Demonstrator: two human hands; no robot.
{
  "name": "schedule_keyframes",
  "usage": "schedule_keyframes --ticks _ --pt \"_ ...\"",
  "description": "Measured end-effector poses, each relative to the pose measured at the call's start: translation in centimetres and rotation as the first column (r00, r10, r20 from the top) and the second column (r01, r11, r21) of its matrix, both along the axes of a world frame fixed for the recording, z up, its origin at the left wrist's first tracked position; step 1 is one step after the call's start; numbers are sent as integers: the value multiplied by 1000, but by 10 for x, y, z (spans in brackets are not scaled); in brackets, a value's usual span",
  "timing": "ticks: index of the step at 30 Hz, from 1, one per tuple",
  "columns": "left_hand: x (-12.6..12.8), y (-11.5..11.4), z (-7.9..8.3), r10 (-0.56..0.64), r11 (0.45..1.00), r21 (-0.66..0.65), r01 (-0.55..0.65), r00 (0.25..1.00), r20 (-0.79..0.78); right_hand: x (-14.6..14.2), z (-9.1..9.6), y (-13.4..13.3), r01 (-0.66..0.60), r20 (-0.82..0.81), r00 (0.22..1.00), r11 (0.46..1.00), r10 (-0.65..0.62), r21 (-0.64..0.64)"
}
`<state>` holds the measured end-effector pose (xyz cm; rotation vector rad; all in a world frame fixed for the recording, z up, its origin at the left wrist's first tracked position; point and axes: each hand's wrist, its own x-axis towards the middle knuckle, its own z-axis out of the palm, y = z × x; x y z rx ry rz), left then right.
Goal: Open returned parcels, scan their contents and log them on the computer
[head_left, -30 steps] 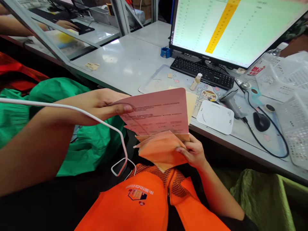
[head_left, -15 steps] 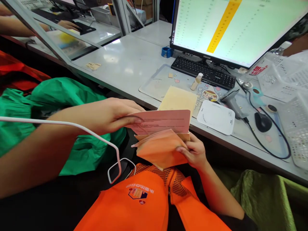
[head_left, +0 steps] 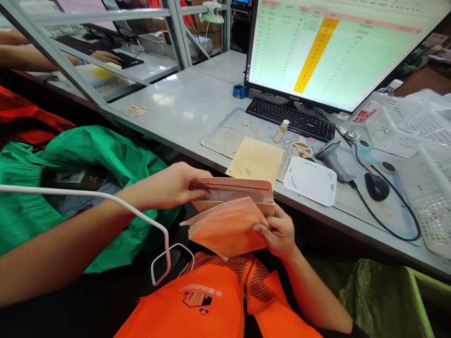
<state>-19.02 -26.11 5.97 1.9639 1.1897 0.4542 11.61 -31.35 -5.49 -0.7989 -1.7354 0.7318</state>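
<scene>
My left hand point(head_left: 176, 184) pinches the left edge of a pink sheet point(head_left: 234, 188), which lies nearly flat and edge-on above my lap. My right hand point(head_left: 278, 230) grips a folded stack of orange and cream papers point(head_left: 225, 227) from the right side, thumb on top. The pink sheet sits on top of that stack. A single cream sheet point(head_left: 256, 160) lies on the desk edge just beyond my hands. An orange mesh vest point(head_left: 214, 300) covers my lap below the papers.
On the grey desk point(head_left: 183, 105) stand a monitor point(head_left: 331, 47), keyboard point(head_left: 291, 118), small bottle point(head_left: 281, 131), white pad point(head_left: 310, 180), barcode scanner point(head_left: 333, 157), mouse point(head_left: 376, 186) and white baskets point(head_left: 428, 188). A green bag point(head_left: 88, 159) lies left. Another person's hand point(head_left: 104, 56) works at the far left desk.
My left hand has tilted the pink sheet down from upright to almost flat on the stack, uncovering the cream sheet on the desk. The camera has tipped up slightly.
</scene>
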Motion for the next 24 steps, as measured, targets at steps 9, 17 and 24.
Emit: schedule_keyframes --ticks 9,17,24 --pt "-3 -2 -47 339 929 -251 -271 895 289 -5 -6 7 61 -47 997 997 -63 -47" --pt "5 -4 -104 493 847 -432 -310 762 419 -26 -14 30 72 -170 983 997 -64 40" --pt "-11 25 -94 444 895 -282 -346 748 492 -31 2 49 94 -229 967 993 -109 -75"
